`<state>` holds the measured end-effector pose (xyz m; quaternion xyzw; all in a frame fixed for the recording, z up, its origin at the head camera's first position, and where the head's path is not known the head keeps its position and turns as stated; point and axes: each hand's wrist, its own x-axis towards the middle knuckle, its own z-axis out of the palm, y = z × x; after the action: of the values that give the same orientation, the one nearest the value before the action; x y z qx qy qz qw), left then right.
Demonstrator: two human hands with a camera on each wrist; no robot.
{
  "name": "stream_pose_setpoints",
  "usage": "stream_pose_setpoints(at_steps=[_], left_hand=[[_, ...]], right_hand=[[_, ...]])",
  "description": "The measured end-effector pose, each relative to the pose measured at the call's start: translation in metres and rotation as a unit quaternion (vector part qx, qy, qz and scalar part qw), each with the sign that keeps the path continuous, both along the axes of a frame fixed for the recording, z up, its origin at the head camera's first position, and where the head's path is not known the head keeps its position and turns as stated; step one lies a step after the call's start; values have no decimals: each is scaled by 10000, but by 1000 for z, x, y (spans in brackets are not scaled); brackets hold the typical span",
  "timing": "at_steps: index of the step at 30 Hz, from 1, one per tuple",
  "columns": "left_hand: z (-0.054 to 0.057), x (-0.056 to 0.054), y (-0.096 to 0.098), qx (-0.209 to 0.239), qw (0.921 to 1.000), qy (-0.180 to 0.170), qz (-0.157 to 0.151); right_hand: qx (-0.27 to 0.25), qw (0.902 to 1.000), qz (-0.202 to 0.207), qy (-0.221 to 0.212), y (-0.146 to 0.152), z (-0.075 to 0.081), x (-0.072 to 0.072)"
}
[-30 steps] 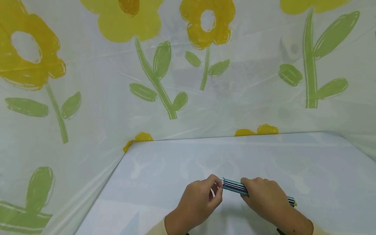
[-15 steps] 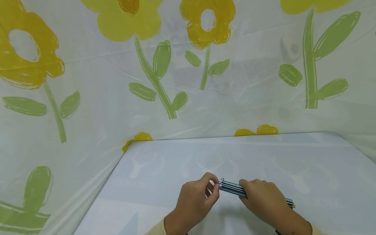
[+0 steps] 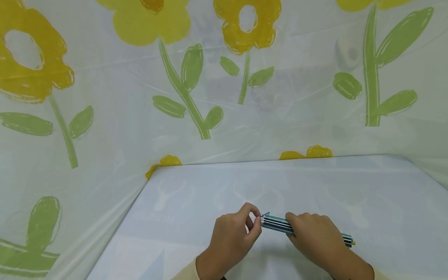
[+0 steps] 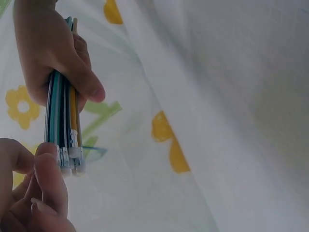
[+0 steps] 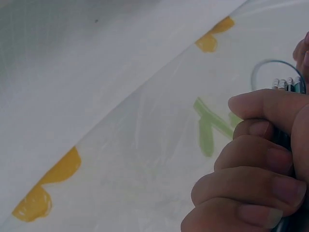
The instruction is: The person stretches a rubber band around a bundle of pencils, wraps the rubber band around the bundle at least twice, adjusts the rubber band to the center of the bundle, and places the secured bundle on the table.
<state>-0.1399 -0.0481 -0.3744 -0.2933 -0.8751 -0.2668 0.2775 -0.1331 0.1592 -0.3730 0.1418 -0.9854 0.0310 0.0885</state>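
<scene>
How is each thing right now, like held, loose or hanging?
Pencils: bunched together, held
Blue loop: sticking out beside the eraser ends
Right-hand grip: wrapped round the pencils
Left-hand grip: curled at the eraser ends
Flowered sheet: hanging, wrinkled
Table cover: lying flat

Soft light fills the head view; a faint, soft-edged shadow lies on the table (image 3: pixel 315 182) beneath the pencils (image 3: pixel 275 224); both wrist views are dimmer.

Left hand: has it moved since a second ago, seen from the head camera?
Yes, slightly: the left hand has shifted left, its fingertips now farther from the yellow petals at the table's back edge.
</scene>
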Motion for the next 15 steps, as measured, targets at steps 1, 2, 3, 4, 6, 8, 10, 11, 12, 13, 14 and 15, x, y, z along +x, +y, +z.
stream_pose_setpoints(at_steps=[1, 2, 3, 4, 6, 8, 10, 11, 12, 13, 14, 15], left_hand=[[0, 0, 1, 1, 10000, 4, -60], [0, 0, 1, -3, 9999, 7, -122], [0, 1, 2, 12, 9998, 8, -176], [-1, 1, 2, 17, 9998, 37, -215], [-2, 2, 3, 21, 9996, 92, -265], [-3, 3, 4, 20, 9995, 156, -288], [-3, 4, 5, 14, 9991, 222, -352], [-4, 4, 5, -9, 9990, 227, -398], [-4, 5, 6, -42, 9987, 256, -432], [-5, 5, 6, -63, 9985, 279, -466], [-5, 6, 7, -83, 9983, 296, -499], [-5, 6, 7, -110, 9980, 316, -529]], right_hand=[[-30, 10000, -12, -21, 0, 0, 0], [-65, 10000, -12, -45, 1, 1, -1], [-92, 9999, -17, -73, 1, 1, -1], [-130, 9999, -20, -89, 2, 1, -1], [-222, 9997, -24, -107, 4, 1, -2], [-288, 9996, -41, -61, 6, 2, -3], [-354, 9994, -48, -2, 8, 3, -4], [-378, 9993, -44, 23, 9, 3, -4], [-390, 9992, -22, 51, 10, 3, -5], [-410, 9991, -32, 37, 11, 4, -5], [-420, 9991, -39, 6, 11, 4, -6], [-420, 9991, -40, -30, 12, 4, -7]])
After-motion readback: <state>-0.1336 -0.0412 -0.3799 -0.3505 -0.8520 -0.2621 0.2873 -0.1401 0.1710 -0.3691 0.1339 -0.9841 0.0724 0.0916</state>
